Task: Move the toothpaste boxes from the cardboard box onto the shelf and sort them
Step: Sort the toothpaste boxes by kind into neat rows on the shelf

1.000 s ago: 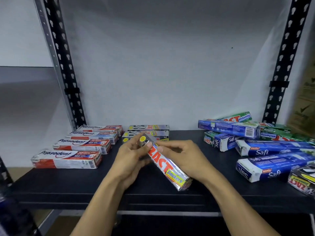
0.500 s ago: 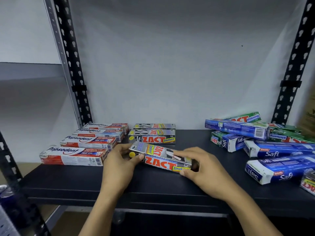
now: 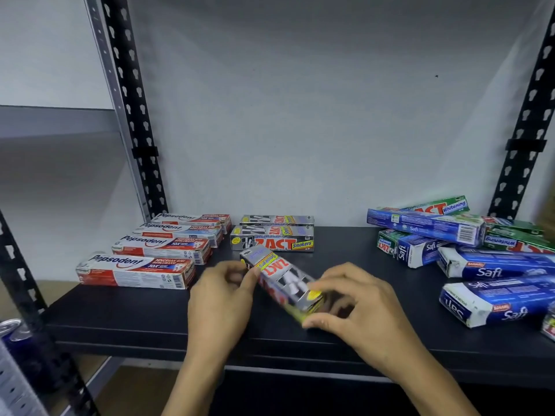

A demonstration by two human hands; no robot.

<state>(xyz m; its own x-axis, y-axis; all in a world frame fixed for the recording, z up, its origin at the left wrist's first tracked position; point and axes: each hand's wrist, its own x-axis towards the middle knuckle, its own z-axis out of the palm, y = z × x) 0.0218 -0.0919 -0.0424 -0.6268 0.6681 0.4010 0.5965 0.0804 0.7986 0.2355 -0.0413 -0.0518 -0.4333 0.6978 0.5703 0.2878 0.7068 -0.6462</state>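
Sorting: left hand and right hand fingers grip a blurry, seemingly skewed Zact Smokers box, which needs squaring before the Zact row.

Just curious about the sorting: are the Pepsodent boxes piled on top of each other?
No, the Pepsodent boxes lie one behind another, flat on the shelf.

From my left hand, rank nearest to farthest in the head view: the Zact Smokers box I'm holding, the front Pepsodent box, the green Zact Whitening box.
1. Zact Smokers box: held in the left hand, centre.
2. Front Pepsodent box: just left of the hand.
3. Zact Whitening box: far back right.
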